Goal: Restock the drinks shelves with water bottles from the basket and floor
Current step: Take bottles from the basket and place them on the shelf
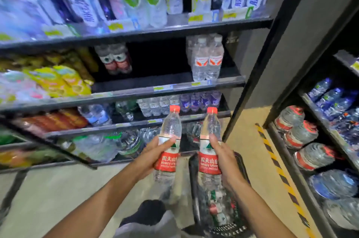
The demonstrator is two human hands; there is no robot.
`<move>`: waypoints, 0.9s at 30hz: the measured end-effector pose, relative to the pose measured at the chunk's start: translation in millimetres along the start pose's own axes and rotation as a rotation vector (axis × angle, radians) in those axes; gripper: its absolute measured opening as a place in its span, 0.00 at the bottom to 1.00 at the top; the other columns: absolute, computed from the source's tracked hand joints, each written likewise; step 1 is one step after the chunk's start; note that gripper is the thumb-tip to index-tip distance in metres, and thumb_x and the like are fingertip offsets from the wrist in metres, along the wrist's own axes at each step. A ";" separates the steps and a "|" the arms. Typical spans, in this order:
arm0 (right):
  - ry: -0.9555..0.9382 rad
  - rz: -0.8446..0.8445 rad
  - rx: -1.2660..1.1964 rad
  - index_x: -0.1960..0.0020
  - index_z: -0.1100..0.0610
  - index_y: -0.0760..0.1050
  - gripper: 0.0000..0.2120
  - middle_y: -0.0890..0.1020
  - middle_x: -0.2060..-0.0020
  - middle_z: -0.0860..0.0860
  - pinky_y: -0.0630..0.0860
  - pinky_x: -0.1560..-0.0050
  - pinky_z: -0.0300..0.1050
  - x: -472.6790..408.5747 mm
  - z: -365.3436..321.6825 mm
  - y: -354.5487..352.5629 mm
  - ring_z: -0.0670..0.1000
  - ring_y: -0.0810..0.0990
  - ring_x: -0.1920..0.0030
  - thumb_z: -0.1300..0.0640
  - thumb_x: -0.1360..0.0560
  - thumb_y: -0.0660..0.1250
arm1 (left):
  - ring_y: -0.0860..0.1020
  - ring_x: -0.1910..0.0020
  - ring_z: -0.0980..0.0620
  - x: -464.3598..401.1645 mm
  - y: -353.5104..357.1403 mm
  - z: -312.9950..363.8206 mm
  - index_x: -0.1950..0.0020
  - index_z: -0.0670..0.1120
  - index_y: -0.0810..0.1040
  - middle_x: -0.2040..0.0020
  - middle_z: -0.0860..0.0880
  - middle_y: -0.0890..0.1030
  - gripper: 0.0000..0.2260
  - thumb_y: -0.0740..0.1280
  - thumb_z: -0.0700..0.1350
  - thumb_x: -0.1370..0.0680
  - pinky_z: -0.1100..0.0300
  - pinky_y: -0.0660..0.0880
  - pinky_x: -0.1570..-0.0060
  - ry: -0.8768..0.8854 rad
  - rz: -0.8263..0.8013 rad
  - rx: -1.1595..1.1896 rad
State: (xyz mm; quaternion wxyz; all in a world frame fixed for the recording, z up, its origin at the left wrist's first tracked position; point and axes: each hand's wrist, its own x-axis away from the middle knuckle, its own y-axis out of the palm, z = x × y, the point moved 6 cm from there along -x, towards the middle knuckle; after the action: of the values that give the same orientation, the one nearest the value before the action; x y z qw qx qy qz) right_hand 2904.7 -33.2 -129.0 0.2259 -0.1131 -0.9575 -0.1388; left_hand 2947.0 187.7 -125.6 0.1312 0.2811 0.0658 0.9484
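Two bare forearms reach forward from the bottom of the view, each ending in a hand wrapped around a water bottle. Left hand (pixel 153 157) grips the left bottle (pixel 168 141) at its red label, thumb laid across the front and fingers curled behind, so the hand is clamped firmly on it. Right hand (pixel 223 157) holds the right bottle (pixel 209 144) the same way, index finger and thumb closing around the label's upper edge. Both bottles stand nearly upright with red caps on top, side by side but apart, probably so each can be slid base-first onto a shelf without turning the wrist.

Directly below the right hand sits the black basket (pixel 240 162) on the floor, with more bottles lying inside it, which suggests these two were drawn from there. Ahead of and above both grips, the middle shelf (pixel 165 81) shows a dark open gap between a red-labelled pair of bottles (pixel 114 60) to the left and a clear cluster (pixel 206 59) to the right; that gap looks like the likely destination. Lower shelves just beyond the caps already carry small bottles.
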 end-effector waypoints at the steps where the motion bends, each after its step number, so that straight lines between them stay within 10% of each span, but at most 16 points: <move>1: -0.016 -0.032 0.053 0.50 0.54 0.86 0.25 0.88 0.54 0.57 0.84 0.53 0.49 -1.2 -2.8 11.4 0.55 0.88 0.57 0.35 0.36 0.74 | 0.85 0.54 0.45 6.6 -11.4 4.0 0.34 0.42 0.75 0.48 0.41 0.86 0.36 0.81 0.58 0.34 0.53 0.82 0.57 0.025 0.026 0.005; 8: -0.136 -0.184 0.250 0.48 0.55 0.84 0.26 0.88 0.54 0.56 0.82 0.43 0.55 -15.7 -26.8 99.9 0.59 0.87 0.51 0.35 0.33 0.77 | 0.86 0.58 0.46 26.0 -91.6 37.8 0.37 0.45 0.78 0.52 0.41 0.86 0.30 0.80 0.55 0.35 0.55 0.82 0.60 0.170 0.144 0.110; 13: -0.177 -0.234 0.269 0.51 0.52 0.85 0.21 0.88 0.55 0.55 0.81 0.59 0.41 -30.2 -37.2 181.5 0.53 0.88 0.56 0.38 0.35 0.76 | 0.86 0.51 0.44 31.8 -157.0 72.0 0.47 0.56 0.83 0.47 0.43 0.87 0.19 0.80 0.55 0.35 0.53 0.83 0.54 0.245 0.179 0.091; 19: -0.239 -0.272 0.301 0.49 0.45 0.86 0.19 0.89 0.52 0.51 0.84 0.48 0.51 -54.4 -36.1 280.8 0.54 0.88 0.52 0.41 0.38 0.79 | 0.85 0.47 0.42 36.5 -245.2 109.8 0.42 0.49 0.82 0.48 0.44 0.87 0.26 0.80 0.58 0.37 0.46 0.81 0.43 0.350 0.256 -0.029; 27: -0.335 -0.241 0.373 0.47 0.49 0.87 0.17 0.88 0.50 0.48 0.82 0.52 0.41 -74.7 -40.0 332.4 0.49 0.87 0.49 0.49 0.35 0.82 | 0.86 0.49 0.56 16.3 -319.0 141.7 0.43 0.53 0.85 0.48 0.53 0.88 0.17 0.81 0.50 0.30 0.70 0.78 0.56 0.424 0.195 -0.227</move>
State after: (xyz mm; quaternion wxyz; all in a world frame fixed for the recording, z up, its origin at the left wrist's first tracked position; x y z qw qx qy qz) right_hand 3078.8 253.7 -58.0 0.0634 0.0240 -0.9971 0.0346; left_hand 3079.4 504.8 -62.4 0.0532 0.0643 -0.0424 0.9956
